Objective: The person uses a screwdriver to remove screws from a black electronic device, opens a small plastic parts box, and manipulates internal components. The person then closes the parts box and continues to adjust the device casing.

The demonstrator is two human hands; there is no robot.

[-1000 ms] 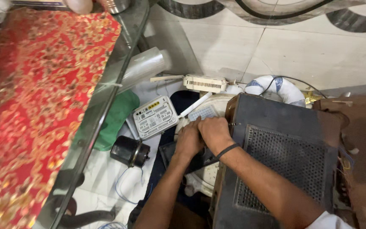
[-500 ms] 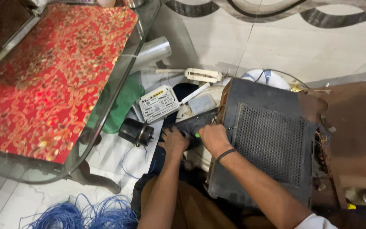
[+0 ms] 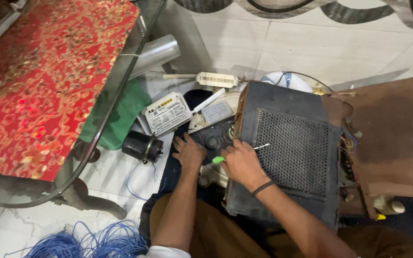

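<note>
My right hand point(image 3: 241, 162) grips a screwdriver point(image 3: 244, 151) with a green handle, its metal shaft lying over the mesh grille of a dark box-shaped device point(image 3: 288, 153). My left hand point(image 3: 187, 152) rests flat on a dark panel with round knobs point(image 3: 212, 136) just left of that box. Both forearms reach up from the bottom of the view, over my brown trousers. A black band sits on the right wrist.
A glass table with a red patterned cloth point(image 3: 44, 81) fills the left. Around the hands lie a white router point(image 3: 167, 113), a black cylinder motor point(image 3: 142, 146), green cloth point(image 3: 120, 117), a white connector strip point(image 3: 216, 79), blue wire point(image 3: 87, 241) and a brown casing point(image 3: 397, 134).
The view has pulled back and shifted. My right hand has lifted from the dark panel and now holds the green-handled screwdriver over the grille; the left hand stays on the panel.
</note>
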